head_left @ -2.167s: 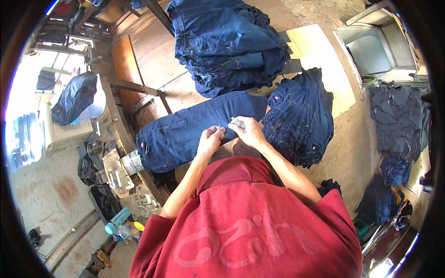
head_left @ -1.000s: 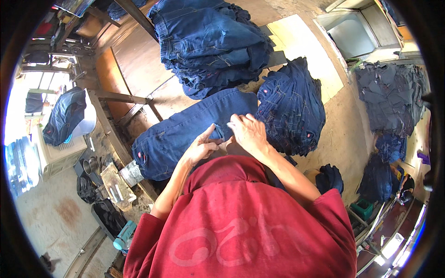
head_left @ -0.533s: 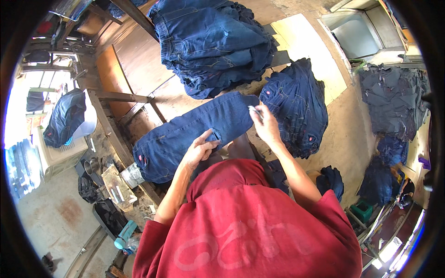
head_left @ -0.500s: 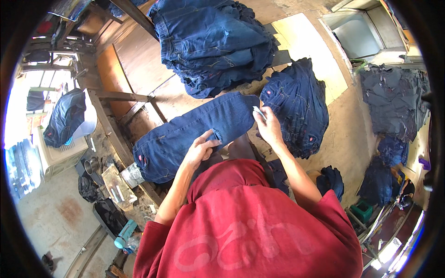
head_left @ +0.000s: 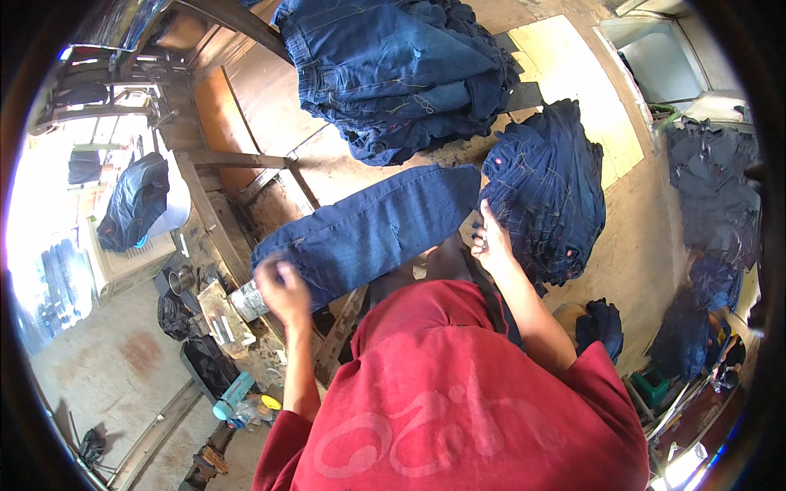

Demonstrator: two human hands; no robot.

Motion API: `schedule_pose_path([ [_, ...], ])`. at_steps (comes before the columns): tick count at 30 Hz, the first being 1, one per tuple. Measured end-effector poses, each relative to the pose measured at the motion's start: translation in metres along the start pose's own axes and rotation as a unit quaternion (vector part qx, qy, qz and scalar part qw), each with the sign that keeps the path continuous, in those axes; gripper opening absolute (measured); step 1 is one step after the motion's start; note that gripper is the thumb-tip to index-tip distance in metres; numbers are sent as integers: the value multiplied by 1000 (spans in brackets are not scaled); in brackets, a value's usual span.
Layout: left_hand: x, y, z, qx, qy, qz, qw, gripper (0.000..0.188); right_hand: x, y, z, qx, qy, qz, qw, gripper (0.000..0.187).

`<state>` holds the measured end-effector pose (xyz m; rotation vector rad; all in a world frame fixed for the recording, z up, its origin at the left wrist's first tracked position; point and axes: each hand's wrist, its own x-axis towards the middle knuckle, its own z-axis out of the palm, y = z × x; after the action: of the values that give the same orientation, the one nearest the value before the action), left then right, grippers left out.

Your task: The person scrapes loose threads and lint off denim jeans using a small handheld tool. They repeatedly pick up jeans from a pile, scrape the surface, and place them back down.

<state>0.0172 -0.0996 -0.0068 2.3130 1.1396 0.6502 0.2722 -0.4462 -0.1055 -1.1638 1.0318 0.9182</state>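
A dark blue denim trouser leg [head_left: 368, 225] lies stretched lengthwise in front of me, with a small frayed, faded patch near its middle. Out of its left end sticks a pale, wrapped-looking bar end [head_left: 247, 301]. My left hand [head_left: 282, 290] is over that left end, its fingers smeared by motion. Beside the right end of the denim is my right hand [head_left: 493, 241], thumb raised and the other fingers curled in. Something small seems to be in those fingers, too hidden to name.
Piled jeans [head_left: 393, 74] rise beyond the denim leg, and another denim heap [head_left: 544, 188] lies to its right. A wooden frame [head_left: 237, 159] stands on the left. Dark garments [head_left: 712, 188] are stacked far right. A turquoise bottle-like thing [head_left: 235, 395] lies lower left.
My left hand has left the frayed patch and gone left to the denim's end. My right hand has dropped slightly; the pale-tipped tool it held no longer shows clearly. The view has shifted.
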Motion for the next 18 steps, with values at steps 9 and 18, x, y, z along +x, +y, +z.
schedule_pose_path([
  [9,95,-120,-14,108,-99,-84,986,36,0,17,28,99,-102,59,988,43],
  [18,-71,-5,-9,100,-51,-122,986,89,87,-100,14,36,128,-263,956,34],
])
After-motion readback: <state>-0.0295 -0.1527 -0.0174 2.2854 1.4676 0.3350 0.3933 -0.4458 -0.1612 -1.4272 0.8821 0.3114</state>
